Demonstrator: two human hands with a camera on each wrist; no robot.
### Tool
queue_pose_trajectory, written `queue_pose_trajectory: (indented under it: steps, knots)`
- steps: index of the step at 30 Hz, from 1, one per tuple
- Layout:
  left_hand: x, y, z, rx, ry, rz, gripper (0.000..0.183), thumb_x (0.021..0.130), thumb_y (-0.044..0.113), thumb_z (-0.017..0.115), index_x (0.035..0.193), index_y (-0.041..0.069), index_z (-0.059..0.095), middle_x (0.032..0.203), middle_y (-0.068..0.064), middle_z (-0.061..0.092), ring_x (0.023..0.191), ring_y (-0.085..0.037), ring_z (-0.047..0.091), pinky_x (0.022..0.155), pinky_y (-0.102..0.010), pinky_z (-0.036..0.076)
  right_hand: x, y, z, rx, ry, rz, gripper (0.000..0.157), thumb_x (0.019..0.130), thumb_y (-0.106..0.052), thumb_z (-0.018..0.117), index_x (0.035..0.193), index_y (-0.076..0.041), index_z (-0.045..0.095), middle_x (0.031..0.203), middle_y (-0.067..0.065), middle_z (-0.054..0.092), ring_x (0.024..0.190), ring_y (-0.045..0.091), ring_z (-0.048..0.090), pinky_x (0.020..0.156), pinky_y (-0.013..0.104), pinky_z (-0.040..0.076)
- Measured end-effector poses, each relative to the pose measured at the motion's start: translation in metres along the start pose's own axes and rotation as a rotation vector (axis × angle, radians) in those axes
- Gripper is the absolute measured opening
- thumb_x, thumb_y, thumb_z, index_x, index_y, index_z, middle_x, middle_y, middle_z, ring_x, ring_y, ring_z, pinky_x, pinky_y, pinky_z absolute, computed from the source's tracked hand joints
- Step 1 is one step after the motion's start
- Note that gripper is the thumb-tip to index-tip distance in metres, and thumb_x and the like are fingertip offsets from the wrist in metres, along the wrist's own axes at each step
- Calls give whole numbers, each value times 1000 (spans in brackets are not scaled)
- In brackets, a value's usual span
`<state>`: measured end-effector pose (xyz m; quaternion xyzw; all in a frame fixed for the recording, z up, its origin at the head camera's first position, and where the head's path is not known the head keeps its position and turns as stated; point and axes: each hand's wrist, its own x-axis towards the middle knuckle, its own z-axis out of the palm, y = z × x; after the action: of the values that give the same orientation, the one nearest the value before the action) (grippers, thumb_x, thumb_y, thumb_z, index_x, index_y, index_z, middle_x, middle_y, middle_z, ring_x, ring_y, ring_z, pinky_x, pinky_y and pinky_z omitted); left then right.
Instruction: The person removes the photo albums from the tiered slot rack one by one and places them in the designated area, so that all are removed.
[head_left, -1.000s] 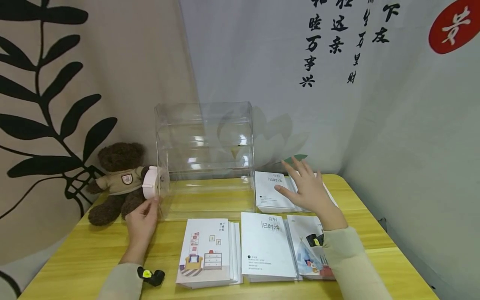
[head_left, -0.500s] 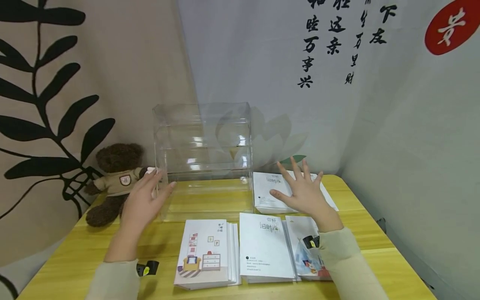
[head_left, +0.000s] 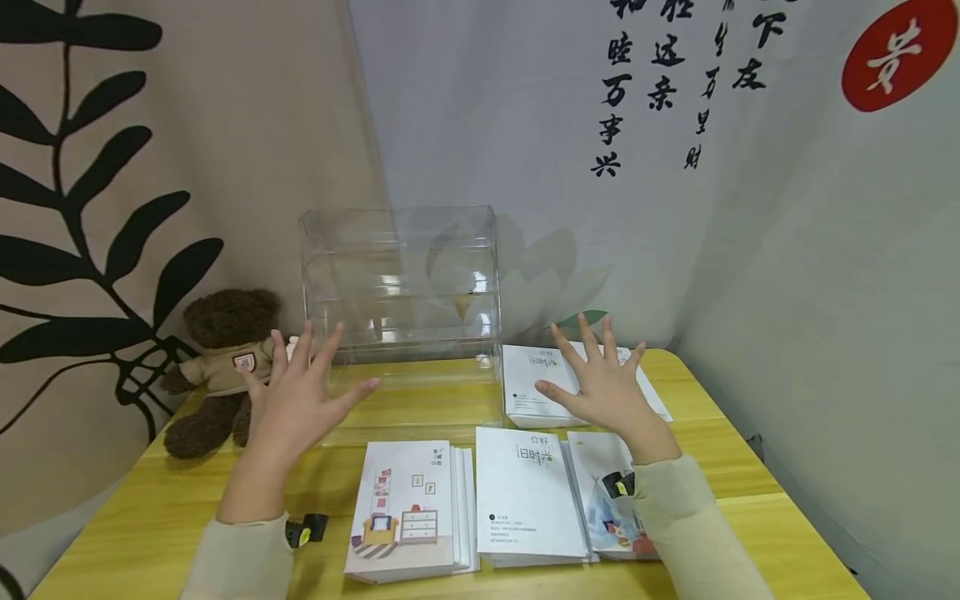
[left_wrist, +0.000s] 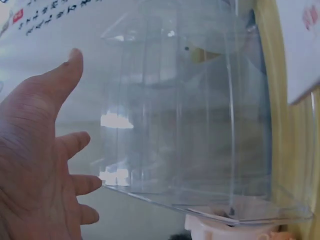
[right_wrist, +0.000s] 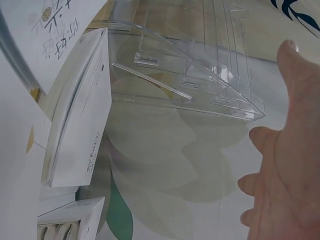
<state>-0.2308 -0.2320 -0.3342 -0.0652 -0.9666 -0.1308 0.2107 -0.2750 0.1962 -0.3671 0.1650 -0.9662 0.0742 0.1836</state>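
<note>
My left hand [head_left: 296, 408] is held up with its fingers spread, before the left side of a clear plastic tiered rack [head_left: 405, 283]. It holds nothing. In the left wrist view, the palm and fingers [left_wrist: 32, 165] stand beside the rack's see-through steps. My right hand [head_left: 607, 392] is likewise spread and bare, overlapping a stack of white booklets [head_left: 534, 383] at the rack's right. The right wrist view has its thumb and fingers at the right side, apart from the rack [right_wrist: 200, 75]. A pale pink rounded object [left_wrist: 220, 231] sits at the rack's left side, mostly hidden behind my left hand in the head view.
A brown teddy bear [head_left: 225, 367] in a beige shirt sits at the left. Along the front of the yellow wood-grain table [head_left: 135, 508] stand a stack with a room drawing [head_left: 405, 508], white booklets [head_left: 528, 500] and a tent-picture booklet [head_left: 611, 508]. Printed cloth [head_left: 540, 108] hangs behind.
My left hand has let go of the pink object by the rack, then lifted and spread its fingers, moving slightly right. My right hand stays raised with its fingers spread. The view has shifted slightly.
</note>
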Motion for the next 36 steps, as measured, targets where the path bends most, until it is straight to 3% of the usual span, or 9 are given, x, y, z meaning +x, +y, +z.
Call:
queue_pose_trajectory:
  steps: [6,13,17,26,33,36]
  knots:
    - [-1,-6,7,64,-45,-20,103,83,85,49,162,38,3,167,-11,-11,144,-46,-24,90,-74,-32,0,-3,1,-33,-3,3,94,89,-83,38,163,-33,12,168,9,-9,148,42,-20,95,84,-14]
    - [-1,-9,7,113,-68,-44,107,79,91,43,162,38,2,167,-12,-13,141,-45,-29,87,-74,-33,0,-6,-1,-68,-6,5,92,90,-83,35,163,-33,10,169,12,-5,147,40,-23,96,86,-10]
    - [-1,-11,7,120,-79,-51,107,78,93,41,162,38,2,166,-13,-13,141,-44,-30,87,-75,-32,0,-7,-1,-66,-13,12,93,89,-84,35,163,-37,5,168,9,-8,146,39,-25,96,84,-14]
    - [-2,-14,10,123,-96,-59,109,76,94,41,162,39,1,166,-14,-15,140,-43,-32,84,-74,-33,-1,-5,0,-57,-26,16,94,89,-84,36,163,-34,6,168,9,-11,147,40,-23,96,84,-14]
    - [-2,-16,11,121,-93,-63,109,76,94,41,162,39,3,166,-15,-13,141,-44,-31,83,-73,-35,-1,-3,1,-62,-15,13,94,89,-83,38,163,-33,8,167,8,-14,150,48,-10,95,85,-12]
    - [-2,-17,12,119,-92,-64,109,77,93,42,162,38,4,166,-15,-13,141,-44,-30,83,-73,-35,-1,-2,2,-53,-13,13,95,88,-84,38,163,-35,6,167,8,-14,149,46,-14,95,85,-13]
